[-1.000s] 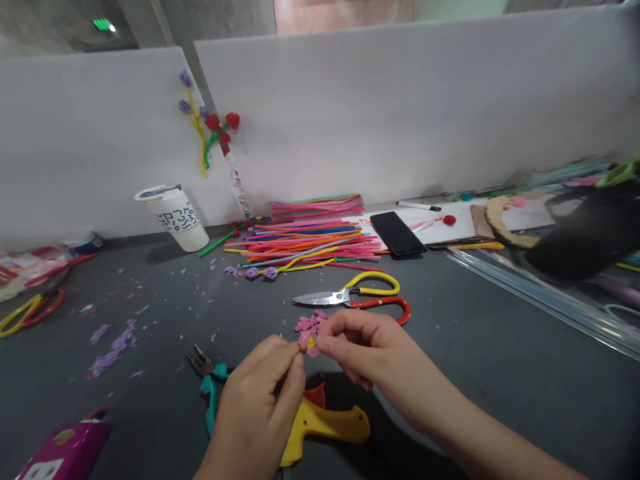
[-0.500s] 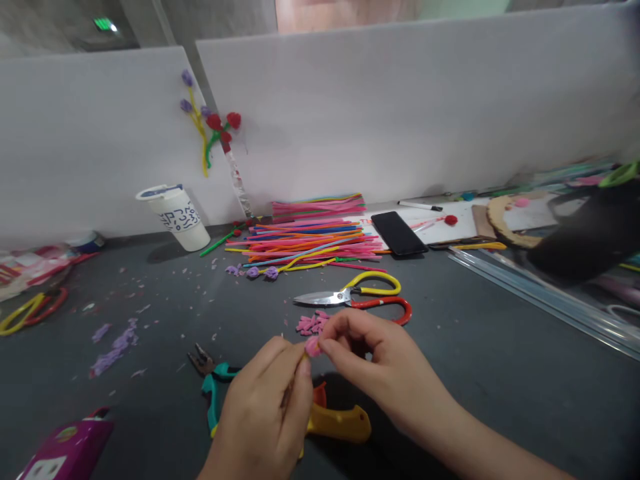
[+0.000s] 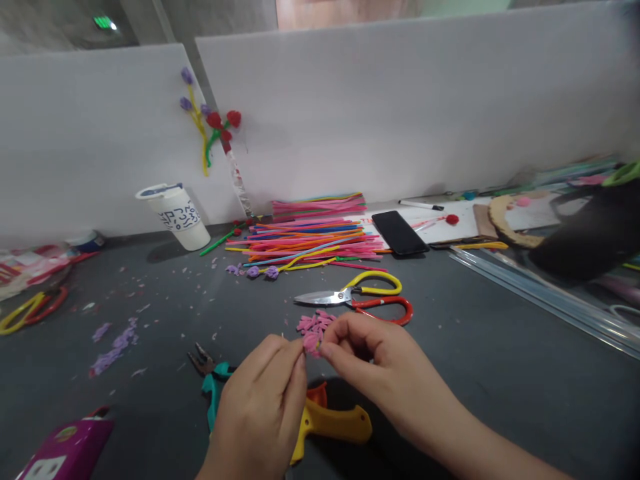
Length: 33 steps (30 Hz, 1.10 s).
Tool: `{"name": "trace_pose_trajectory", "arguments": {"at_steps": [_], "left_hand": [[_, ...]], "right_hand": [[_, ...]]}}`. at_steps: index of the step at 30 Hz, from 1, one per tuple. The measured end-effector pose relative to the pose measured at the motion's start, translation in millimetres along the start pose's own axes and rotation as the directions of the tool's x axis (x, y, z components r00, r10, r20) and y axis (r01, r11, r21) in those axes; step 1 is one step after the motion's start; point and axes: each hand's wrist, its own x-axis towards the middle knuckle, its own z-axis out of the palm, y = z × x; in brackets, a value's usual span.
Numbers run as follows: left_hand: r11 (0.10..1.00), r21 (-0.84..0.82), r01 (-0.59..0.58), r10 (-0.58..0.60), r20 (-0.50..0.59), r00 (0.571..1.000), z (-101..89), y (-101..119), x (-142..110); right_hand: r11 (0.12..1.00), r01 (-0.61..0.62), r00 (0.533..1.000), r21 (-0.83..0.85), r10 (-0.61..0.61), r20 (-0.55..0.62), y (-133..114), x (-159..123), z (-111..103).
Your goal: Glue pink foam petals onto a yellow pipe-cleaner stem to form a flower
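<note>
Glossy black phone (image 3: 399, 233) – smooth; scissors (image 3: 323, 298) – shiny metal blades; tabletop (image 3: 480, 320) – matt.

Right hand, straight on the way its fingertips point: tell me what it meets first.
The small pink piece at the right hand's fingertips, then probably the left hand just beyond; depth is hard to judge from this view.

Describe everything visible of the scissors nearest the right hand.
The scissors have shiny, metal-looking blades, seemingly closed and pointing left, joined at a pivot. One looped handle is yellow, the other red. They lie flat on the dark table, beyond the pink pieces and the right hand; neither hand grips them.
</note>
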Motion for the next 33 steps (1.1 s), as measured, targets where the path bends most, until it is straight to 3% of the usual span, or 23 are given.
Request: {"name": "trace_pose_trajectory", "arguments": {"at_steps": [10, 13, 16, 19, 22, 30, 33], "left_hand": [[0.993, -0.096, 0.069, -0.065, 0.038, 0.997, -3.1, 5.2, 0.8], [0.992, -0.114, 0.053, -0.051, 0.019, 0.999, -3.8, 5.3, 1.0], [0.992, -0.109, 0.056, -0.057, -0.008, 0.998, -3.8, 5.7, 2.2], [0.995, -0.099, 0.029, -0.034, -0.047, 0.998, -3.9, 6.7, 3.3], [0.996, -0.092, -0.008, 0.002, -0.066, 0.998, -4.2, 7.1, 3.4], [0.995, -0.029, -0.098, 0.096, -0.068, 0.993, -4.5, 5.8, -0.5], [0.997, -0.027, -0.076, 0.074, -0.068, 0.995, -5.1, 6.2, -1.1]], "right_hand": [[0.967, 0.164, 0.985, -0.194, -0.172, -0.029, 7.3, -4.2, -0.2], [0.921, 0.248, 0.955, -0.302, -0.284, -0.083, 7.8, -6.7, -0.2], [0.781, 0.408, 0.862, -0.472, -0.500, -0.082, 10.7, -9.2, -0.2], [0.572, 0.561, 0.703, -0.599, -0.711, -0.020, 15.2, -11.2, 1.1], [0.458, 0.607, 0.607, -0.649, -0.795, 0.007, 17.9, -12.5, 3.0], [0.461, 0.592, 0.605, -0.661, -0.796, -0.015, 15.6, -11.8, 3.3], [0.453, 0.605, 0.597, -0.654, -0.802, -0.003, 16.6, -11.6, 3.1]]}}
